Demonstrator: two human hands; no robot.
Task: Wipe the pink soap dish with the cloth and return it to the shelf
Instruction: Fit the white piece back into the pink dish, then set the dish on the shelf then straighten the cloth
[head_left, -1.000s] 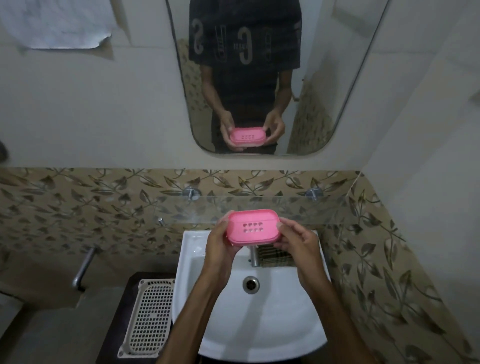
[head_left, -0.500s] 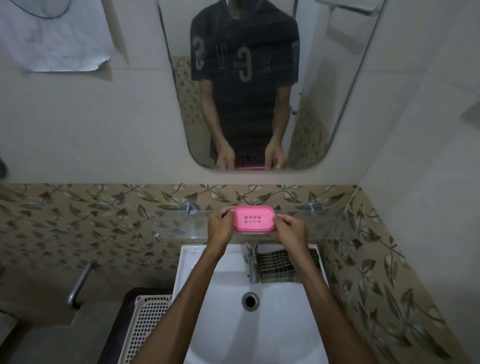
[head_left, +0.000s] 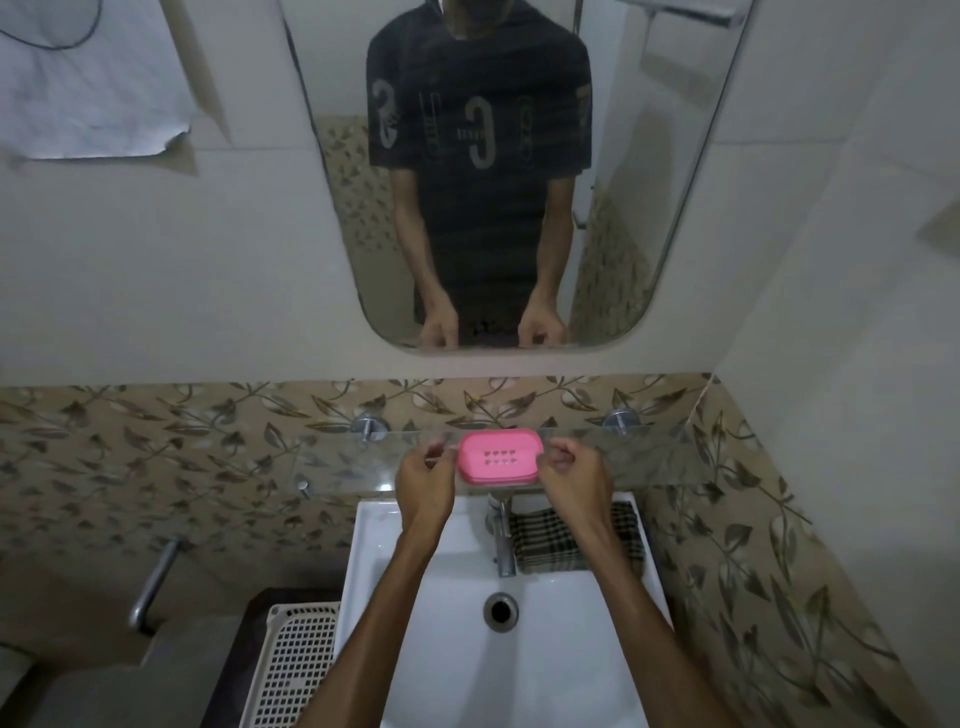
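The pink soap dish (head_left: 500, 457), with small holes in its top, rests flat on the glass shelf (head_left: 654, 454) above the sink. My left hand (head_left: 425, 480) is just left of the dish and my right hand (head_left: 574, 480) just right of it. Both have loosely curled fingers and hold nothing, with a narrow gap to the dish on each side. The dark checked cloth (head_left: 569, 540) lies folded on the sink's back rim, right of the tap.
The white sink (head_left: 519, 680) with its drain sits below the shelf, and the metal tap (head_left: 503, 543) is at its back. A white perforated basket (head_left: 291, 670) stands to the left. A metal pipe (head_left: 156, 587) juts from the left wall. The mirror (head_left: 493, 156) hangs above.
Both hands carried the dish from above the sink forward onto the glass shelf, then let go of it. The hands now sit slightly off its sides.
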